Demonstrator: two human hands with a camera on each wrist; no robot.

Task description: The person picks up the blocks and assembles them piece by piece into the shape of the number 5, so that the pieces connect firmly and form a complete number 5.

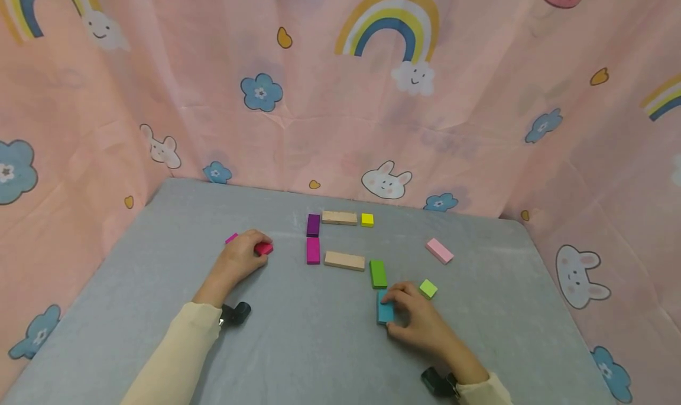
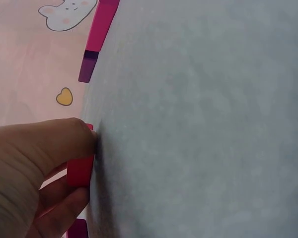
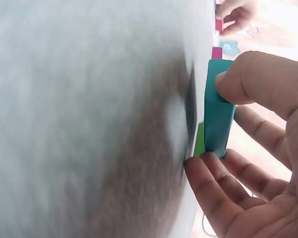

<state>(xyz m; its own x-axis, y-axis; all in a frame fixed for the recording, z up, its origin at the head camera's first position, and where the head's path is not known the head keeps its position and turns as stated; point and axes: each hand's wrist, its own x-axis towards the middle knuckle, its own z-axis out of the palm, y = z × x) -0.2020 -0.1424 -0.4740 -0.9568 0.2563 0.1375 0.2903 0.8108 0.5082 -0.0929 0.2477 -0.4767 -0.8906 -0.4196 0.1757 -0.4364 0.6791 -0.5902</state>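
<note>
My left hand pinches a red block at the left of the table, thumb on one side and fingers on the other. Part of a magenta block shows from behind that hand. On the right, my right hand holds a blue block between thumb and fingertips; in the right wrist view the thumb presses on the block's face. Just beyond the blue block lies a green block. A small light green block sits beside the right hand's knuckles.
Mid-table, a purple block and a magenta block lie end to end. Right of them are two wooden blocks and a yellow block. A pink block lies farther right. A patterned curtain borders the grey table.
</note>
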